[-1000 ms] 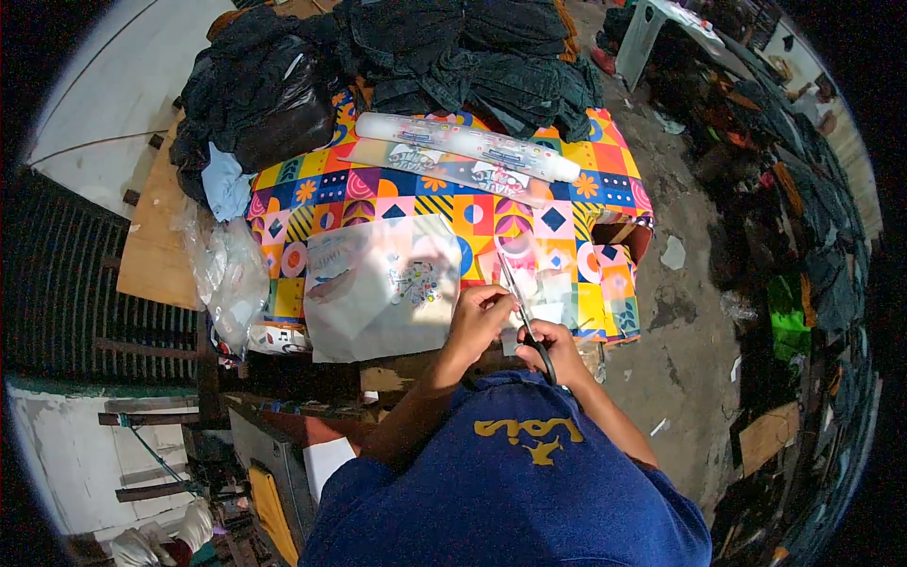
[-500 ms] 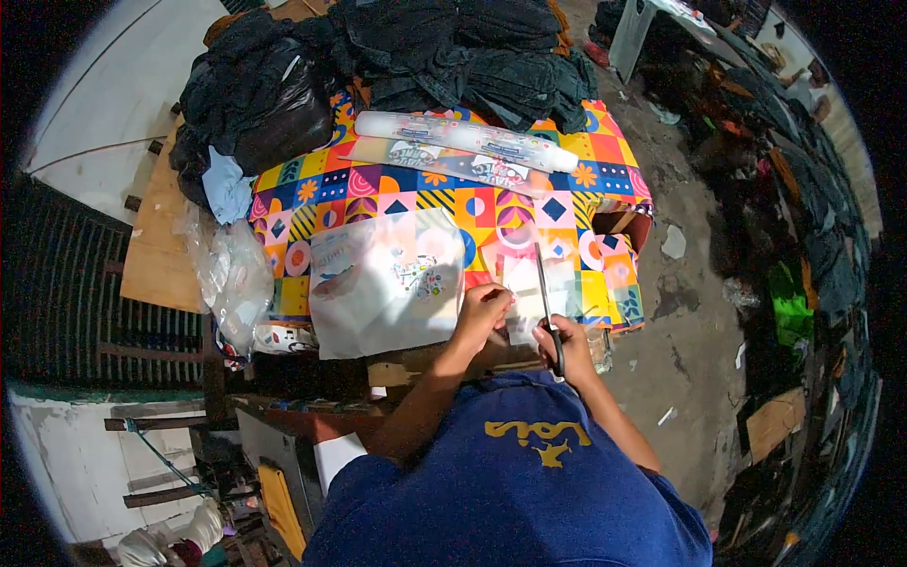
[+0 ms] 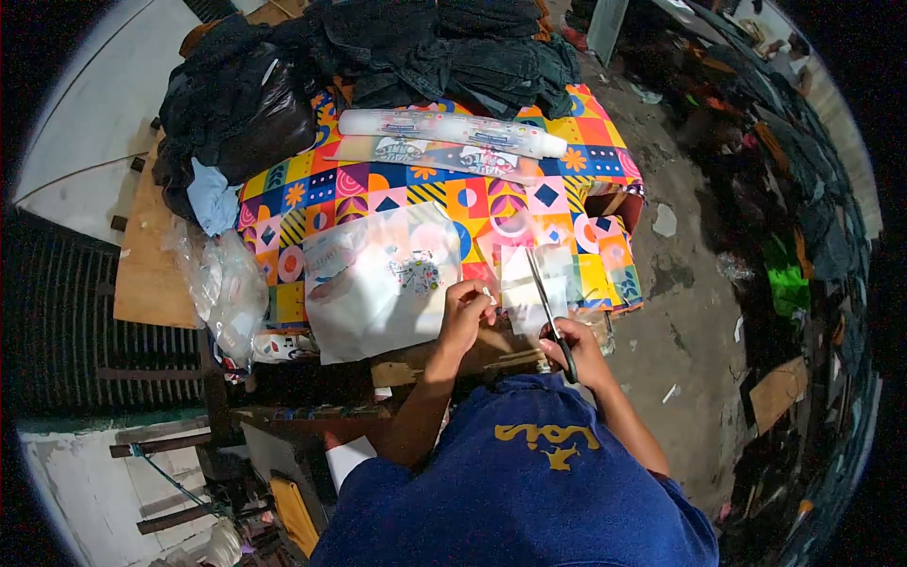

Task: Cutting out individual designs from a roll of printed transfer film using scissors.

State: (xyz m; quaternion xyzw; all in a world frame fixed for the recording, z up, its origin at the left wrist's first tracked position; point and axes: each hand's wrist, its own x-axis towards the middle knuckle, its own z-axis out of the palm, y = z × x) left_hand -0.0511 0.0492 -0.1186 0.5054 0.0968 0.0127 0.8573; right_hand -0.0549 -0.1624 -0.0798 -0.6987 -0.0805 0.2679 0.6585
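Note:
My right hand (image 3: pixel 583 352) is wrapped round the black handles of a pair of scissors (image 3: pixel 541 292). The long blades point away from me over a whitish translucent sheet (image 3: pixel 521 268) on the table. To the left of the scissors, my left hand (image 3: pixel 463 319) is closed with its fingertips pinched on a small white piece (image 3: pixel 488 294). Beyond that hand, a large white translucent sheet (image 3: pixel 354 317) carries a scatter of small colourful cut-outs (image 3: pixel 421 272). Whether the blades are parted is hard to make out.
A brightly patterned cloth (image 3: pixel 378 187) covers the table. Across its far part lie a roll of printed clear film (image 3: pixel 453 130) and a flat printed strip (image 3: pixel 439 157). Dark folded garments (image 3: pixel 397 57) are heaped behind. Clear plastic bags (image 3: pixel 231 288) hang at the left edge.
My left hand has drawn slightly left, away from the scissors, with the small white piece in its fingertips. The scissors have tilted a little, and the whole view has shifted slightly.

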